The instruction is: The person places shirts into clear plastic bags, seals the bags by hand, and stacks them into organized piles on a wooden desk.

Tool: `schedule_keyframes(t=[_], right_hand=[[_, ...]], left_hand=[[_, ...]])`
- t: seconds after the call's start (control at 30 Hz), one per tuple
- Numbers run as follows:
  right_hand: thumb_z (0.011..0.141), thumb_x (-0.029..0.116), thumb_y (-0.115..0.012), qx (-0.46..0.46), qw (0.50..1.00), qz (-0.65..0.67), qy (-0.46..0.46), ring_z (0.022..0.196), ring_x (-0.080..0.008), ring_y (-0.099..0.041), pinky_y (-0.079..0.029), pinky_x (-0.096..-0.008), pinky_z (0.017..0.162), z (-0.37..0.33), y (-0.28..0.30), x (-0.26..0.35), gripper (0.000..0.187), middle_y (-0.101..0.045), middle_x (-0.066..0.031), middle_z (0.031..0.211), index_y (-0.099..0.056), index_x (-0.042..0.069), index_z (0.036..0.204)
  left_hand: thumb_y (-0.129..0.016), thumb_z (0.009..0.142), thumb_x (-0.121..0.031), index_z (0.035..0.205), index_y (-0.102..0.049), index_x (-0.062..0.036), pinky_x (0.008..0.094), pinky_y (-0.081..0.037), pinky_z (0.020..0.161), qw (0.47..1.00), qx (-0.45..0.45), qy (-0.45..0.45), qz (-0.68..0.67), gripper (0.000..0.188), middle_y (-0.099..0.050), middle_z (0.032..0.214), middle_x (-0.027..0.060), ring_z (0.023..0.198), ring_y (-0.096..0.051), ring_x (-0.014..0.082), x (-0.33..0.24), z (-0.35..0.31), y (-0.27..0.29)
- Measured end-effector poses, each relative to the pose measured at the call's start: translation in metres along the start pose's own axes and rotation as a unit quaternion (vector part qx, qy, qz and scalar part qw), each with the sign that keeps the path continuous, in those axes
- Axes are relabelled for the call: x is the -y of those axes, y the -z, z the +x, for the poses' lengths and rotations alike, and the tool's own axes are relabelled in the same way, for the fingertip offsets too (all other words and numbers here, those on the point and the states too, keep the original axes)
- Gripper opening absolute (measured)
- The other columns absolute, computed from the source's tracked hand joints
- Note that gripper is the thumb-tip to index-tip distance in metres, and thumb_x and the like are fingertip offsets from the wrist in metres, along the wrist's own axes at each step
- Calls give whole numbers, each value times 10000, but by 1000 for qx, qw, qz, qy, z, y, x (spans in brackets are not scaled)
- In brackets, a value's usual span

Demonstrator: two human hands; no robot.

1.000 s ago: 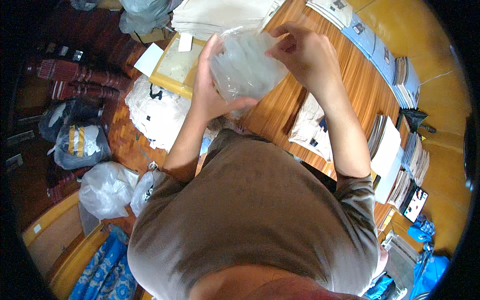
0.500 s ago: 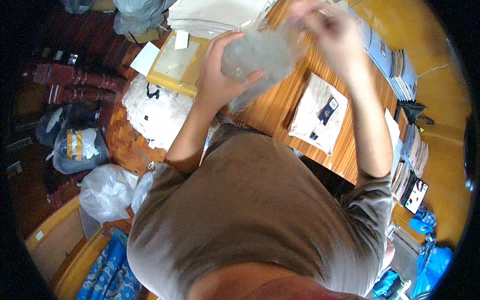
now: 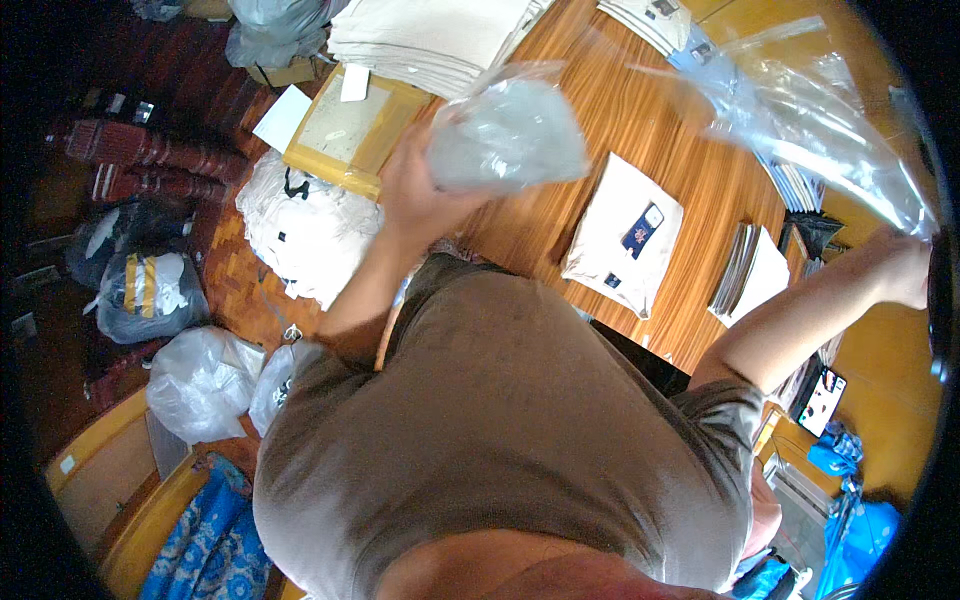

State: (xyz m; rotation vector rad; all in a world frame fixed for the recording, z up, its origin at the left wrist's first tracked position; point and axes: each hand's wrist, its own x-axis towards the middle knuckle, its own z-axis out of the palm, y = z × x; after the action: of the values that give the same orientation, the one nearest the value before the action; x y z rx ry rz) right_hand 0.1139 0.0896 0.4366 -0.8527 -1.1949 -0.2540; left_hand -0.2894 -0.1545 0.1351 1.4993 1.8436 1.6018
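Note:
A thick bundle of clear plastic bags (image 3: 515, 135) is gripped by my left hand (image 3: 412, 195), above the near left part of the wooden table (image 3: 560, 60). My right hand (image 3: 905, 270) reaches far out to the right. From it a single clear plastic bag (image 3: 800, 115) streams back over the table's right edge, its end closed in my fingers. Between the two hands lies a folded cream-white garment (image 3: 605, 235) with a dark blue tag on it. Neither hand touches that garment.
A tall stack of folded white garments (image 3: 430, 40) sits at the table's far left. Beside it is a yellow-taped package (image 3: 350, 130). Small cards (image 3: 745, 275) stand at the right. White clothing (image 3: 305, 225) and filled plastic bags (image 3: 205, 385) lie at left; a lit phone (image 3: 822, 402) is at right.
My right hand has swung from beside the bundle out to the far right, drawing one clear bag away. The left hand still holds the bundle, which has tilted slightly.

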Motion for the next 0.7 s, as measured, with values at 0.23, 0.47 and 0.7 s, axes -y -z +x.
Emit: schedule_keyframes(t=[0.23,0.47,0.7], right_hand=[[981,114,-655,53,996,6,-73,768,-170,-626,-535,-309,656,-72,43,-73,278,-648,-120,908,-547,-4,1209],[1010,83,-648,53,953,89,-286,625,-164,-632,-493,-279,452,-118,77,-87,381,-658,-125,864,-458,19,1334],[1018,112,-642,68,901,85,-421,588,-201,-667,-515,-294,450,-141,93,-164,424,-690,-156,928,-444,-12,1373]], left_hand=[[-857,631,-91,1423,-556,-91,553,-406,1161,857,200,-318,353,847,-542,1511,144,1398,-512,375,79,17,63],[-910,723,-244,1626,-335,-102,545,-256,1259,885,369,-152,240,1080,-274,1691,202,1565,-272,375,-5,8,-14],[-779,945,-192,1247,-658,22,417,-547,1000,923,328,21,-199,390,-733,1202,176,1153,-691,285,-82,12,-199]])
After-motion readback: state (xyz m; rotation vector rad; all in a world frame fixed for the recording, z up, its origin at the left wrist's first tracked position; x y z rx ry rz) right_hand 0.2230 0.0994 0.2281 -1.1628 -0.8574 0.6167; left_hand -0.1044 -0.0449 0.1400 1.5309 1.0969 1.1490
